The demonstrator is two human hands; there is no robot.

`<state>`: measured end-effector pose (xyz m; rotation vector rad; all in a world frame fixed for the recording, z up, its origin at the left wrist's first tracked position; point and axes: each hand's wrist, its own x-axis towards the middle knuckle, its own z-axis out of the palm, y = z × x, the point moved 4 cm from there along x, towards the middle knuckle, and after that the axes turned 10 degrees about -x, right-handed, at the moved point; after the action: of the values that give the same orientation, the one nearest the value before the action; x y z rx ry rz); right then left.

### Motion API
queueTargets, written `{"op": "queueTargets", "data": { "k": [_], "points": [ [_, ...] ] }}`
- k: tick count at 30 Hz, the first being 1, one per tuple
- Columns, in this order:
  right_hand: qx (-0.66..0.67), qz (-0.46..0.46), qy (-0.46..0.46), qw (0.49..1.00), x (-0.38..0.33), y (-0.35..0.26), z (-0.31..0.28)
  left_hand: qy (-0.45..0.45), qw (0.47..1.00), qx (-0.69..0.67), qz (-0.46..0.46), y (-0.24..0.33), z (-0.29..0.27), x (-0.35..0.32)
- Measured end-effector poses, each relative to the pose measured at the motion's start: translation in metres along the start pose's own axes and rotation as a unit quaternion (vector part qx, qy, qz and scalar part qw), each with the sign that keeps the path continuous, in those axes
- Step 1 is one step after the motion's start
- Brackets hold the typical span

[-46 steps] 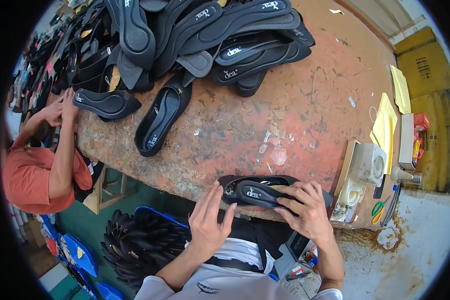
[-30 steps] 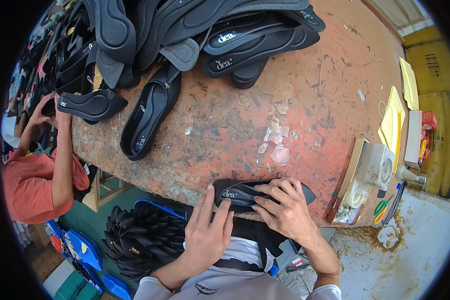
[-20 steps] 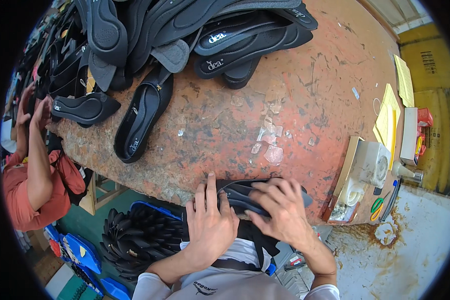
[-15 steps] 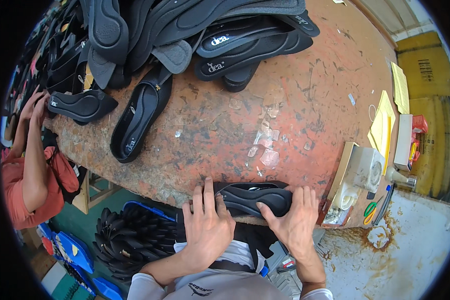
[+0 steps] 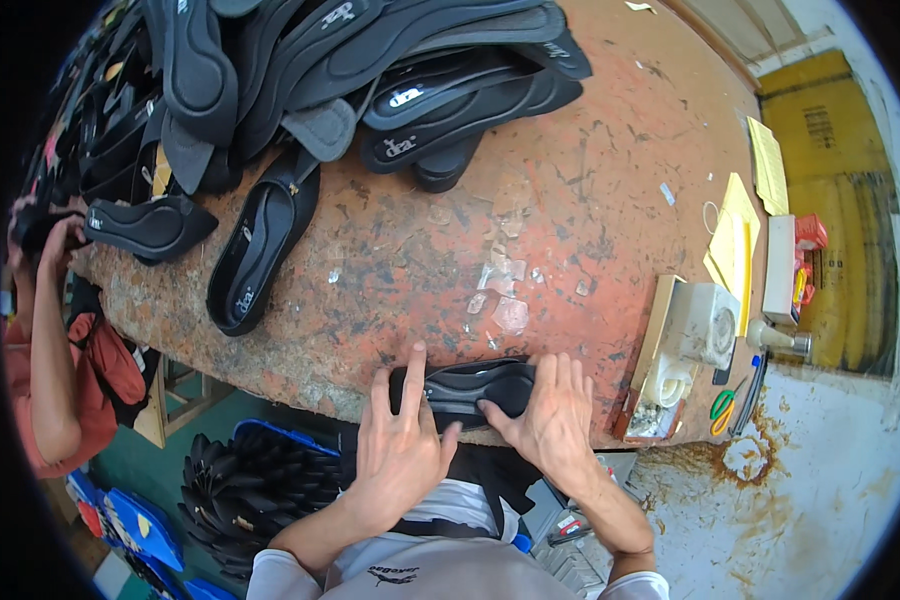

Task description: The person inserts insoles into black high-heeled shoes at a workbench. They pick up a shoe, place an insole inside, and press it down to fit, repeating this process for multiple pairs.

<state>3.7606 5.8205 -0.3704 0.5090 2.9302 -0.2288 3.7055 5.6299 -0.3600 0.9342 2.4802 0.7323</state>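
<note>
A black flat shoe (image 5: 467, 393) lies along the near edge of the worktable, with a contoured black insole in it. My left hand (image 5: 398, 445) grips its left end, long fingers stretched over the shoe and toward its far side, thumb apart on the near side. Around the right end, my right hand (image 5: 550, 420) is closed, fingers on the far outer side and thumb pressing down on the insole. Both palms hide the ends of the shoe. Farther left, another black shoe (image 5: 263, 245) stands by itself, an insole showing inside.
Black insoles (image 5: 410, 60) lie heaped at the far left. Clear plastic scraps (image 5: 510, 315) dot the worktable (image 5: 610, 200). At right are a tape dispenser (image 5: 695, 325), yellow papers (image 5: 735, 235), scissors (image 5: 722, 405) and pens. A co-worker's arm (image 5: 55, 370) reaches in at left.
The view has shifted, so the table things appear farther left. My left thumb has spread away from its fingers; my right hand keeps its hold. The co-worker's hands now hold something dark.
</note>
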Motion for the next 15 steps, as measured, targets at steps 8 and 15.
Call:
{"op": "queueTargets", "data": {
  "k": [8,15],
  "points": [
    [0.004,-0.071,-0.007,0.997,-0.036,-0.006,-0.024,-0.036,0.974,-0.112,0.195,0.026,0.079,-0.007],
    [0.037,0.022,0.004,0.999,-0.023,-0.015,0.017,-0.066,0.985,-0.064,0.148,0.028,0.117,0.010]
  ]
}}
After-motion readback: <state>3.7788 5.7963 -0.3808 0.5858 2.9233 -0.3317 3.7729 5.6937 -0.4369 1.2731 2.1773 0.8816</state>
